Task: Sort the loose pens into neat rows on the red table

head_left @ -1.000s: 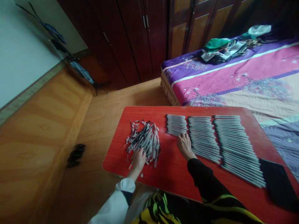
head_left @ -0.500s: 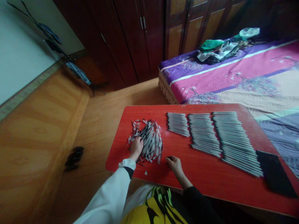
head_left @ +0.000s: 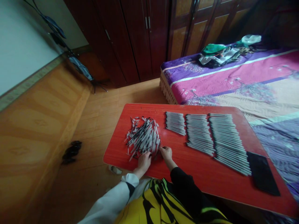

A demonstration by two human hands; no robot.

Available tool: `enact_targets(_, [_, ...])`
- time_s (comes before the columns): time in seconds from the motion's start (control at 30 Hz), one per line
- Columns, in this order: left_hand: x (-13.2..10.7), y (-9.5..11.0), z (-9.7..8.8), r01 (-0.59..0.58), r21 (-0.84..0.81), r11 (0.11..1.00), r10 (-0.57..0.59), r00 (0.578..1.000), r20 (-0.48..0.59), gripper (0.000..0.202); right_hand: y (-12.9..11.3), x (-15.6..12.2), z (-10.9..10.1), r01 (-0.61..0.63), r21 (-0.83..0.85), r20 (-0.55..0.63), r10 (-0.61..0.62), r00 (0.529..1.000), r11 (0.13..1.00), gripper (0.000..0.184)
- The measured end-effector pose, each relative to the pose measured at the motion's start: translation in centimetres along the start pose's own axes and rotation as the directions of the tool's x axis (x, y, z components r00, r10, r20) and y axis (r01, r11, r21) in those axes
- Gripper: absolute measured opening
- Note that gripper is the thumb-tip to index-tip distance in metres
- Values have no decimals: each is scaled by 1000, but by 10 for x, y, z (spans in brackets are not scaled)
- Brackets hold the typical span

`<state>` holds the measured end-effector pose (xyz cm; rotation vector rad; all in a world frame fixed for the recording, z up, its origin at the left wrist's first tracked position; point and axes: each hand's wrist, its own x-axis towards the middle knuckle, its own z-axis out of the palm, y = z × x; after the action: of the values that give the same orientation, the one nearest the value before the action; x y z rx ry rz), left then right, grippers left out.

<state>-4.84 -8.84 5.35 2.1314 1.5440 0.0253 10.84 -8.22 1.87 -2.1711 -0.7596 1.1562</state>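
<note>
A loose pile of pen parts, grey-white barrels mixed with dark thin pieces and small white bits, lies on the left part of the red table. At the pile's near edge is my left hand, its fingers closed in a pinch. Close by on the right, my right hand is pinched too, its fingertips beside the pile. Whatever small piece either hand holds is too small to make out. To the right, pens lie side by side in a short row, a middle row and a long row.
A flat black rectangular object rests near the table's right end. Behind it stands a bed with clothes on it. Dark wardrobes line the back. Black shoes are on the floor at left.
My left hand has moved from the pile's left side to its near edge. My right hand has shifted up and left, so the two hands are now closer together.
</note>
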Motion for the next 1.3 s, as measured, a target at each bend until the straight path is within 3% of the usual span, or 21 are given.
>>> enact_targets(0.17, [6, 14, 9, 0, 5, 1000, 0, 1000, 18, 14, 26, 1, -29, -119, 323, 8, 123, 992, 939, 16])
enact_targets(0.3, [11, 26, 14, -20, 2, 1000, 20, 999, 35, 15, 44, -4, -49, -167, 467, 31, 173, 984, 868, 12])
enact_targets(0.67, [24, 43, 20, 39, -20, 999, -38, 998, 44, 33, 56, -8, -62, -228, 597, 148, 174, 974, 769, 9])
enact_targets(0.87, [25, 42, 6, 71, -144, 987, -69, 997, 19, 27, 59, -8, -66, -227, 639, 170, 154, 973, 735, 10])
enact_targets(1.1, [9, 41, -19, 33, -348, 937, -20, 999, 41, 10, 45, -9, -68, -216, 661, 190, 117, 975, 719, 15])
enact_targets(1.3, [4, 48, -17, 108, -580, 807, 15, 979, 204, 10, 13, -16, -64, -183, 670, 232, 30, 972, 720, 16])
